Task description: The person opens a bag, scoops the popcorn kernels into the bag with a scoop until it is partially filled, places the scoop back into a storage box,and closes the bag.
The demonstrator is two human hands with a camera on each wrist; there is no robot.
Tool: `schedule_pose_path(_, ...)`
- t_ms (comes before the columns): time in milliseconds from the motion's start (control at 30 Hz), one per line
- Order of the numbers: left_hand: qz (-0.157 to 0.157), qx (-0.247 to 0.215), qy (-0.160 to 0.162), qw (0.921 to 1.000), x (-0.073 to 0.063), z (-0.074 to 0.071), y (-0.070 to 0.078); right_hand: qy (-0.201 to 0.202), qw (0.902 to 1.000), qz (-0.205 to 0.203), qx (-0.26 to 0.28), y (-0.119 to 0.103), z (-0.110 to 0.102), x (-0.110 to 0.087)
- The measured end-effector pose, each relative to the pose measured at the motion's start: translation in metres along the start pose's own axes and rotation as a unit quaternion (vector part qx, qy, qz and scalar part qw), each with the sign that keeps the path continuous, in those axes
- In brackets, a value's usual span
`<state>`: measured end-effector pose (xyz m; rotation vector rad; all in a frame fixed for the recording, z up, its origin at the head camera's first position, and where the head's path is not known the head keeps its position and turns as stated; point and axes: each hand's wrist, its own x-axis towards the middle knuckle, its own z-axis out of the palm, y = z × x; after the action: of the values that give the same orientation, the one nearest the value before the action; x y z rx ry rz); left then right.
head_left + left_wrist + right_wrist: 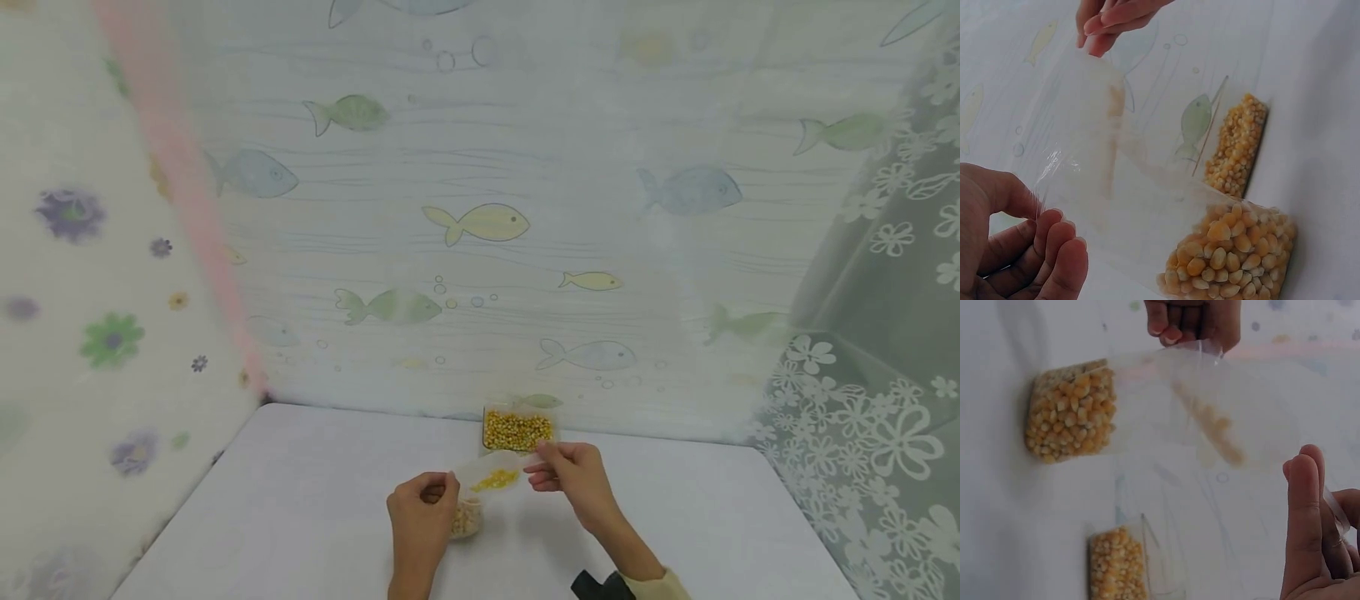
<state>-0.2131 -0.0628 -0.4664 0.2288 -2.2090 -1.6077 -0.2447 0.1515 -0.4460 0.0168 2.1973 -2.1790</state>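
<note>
A clear plastic bag (1079,156) is stretched between both hands. Pale yellow corn kernels (1229,250) fill its lower end, down at the white table. My left hand (423,517) pinches one side of the bag's top edge between thumb and fingers. On the far side of it, my right hand (577,479) pinches the plastic with its thumb, several fingers nearly straight. Between the hands a yellow patch (497,480) shows on or through the film, blurred in both wrist views. Beyond the bag stands a clear rectangular container (1163,569) holding more corn kernels (517,431).
A white cloth covers the table (315,475). Behind it rises a curtain (487,150) printed with fish, and a flowered sheet (67,350) hangs at the left. Sheer fabric (885,417) with white flowers hangs at the right. Black wrist gear (603,586) sits by the right sleeve.
</note>
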Motion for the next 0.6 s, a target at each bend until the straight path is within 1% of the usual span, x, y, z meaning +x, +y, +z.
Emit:
schedule_pose_path(167,-0.003,0.002,0.003,1.0000,-0.001,0.000,0.002,-0.012,0.9981,-0.044,-0.043,-0.011,0.008,-0.006)
schedule_pose_path(333,0.003,-0.002,0.012,0.9999,-0.003,0.000,0.003,-0.017,0.9948,-0.077,-0.065,-0.016,0.013,-0.011)
schedule_pose_path(433,0.001,-0.002,0.013,0.9999,-0.003,0.000,0.004,-0.016,0.9932,-0.091,-0.071,-0.018,0.016,-0.014)
schedule_pose_path(600,0.003,-0.005,0.007,1.0000,-0.003,0.000,0.005,-0.009,0.9926,-0.100,-0.068,-0.021,0.015,-0.017)
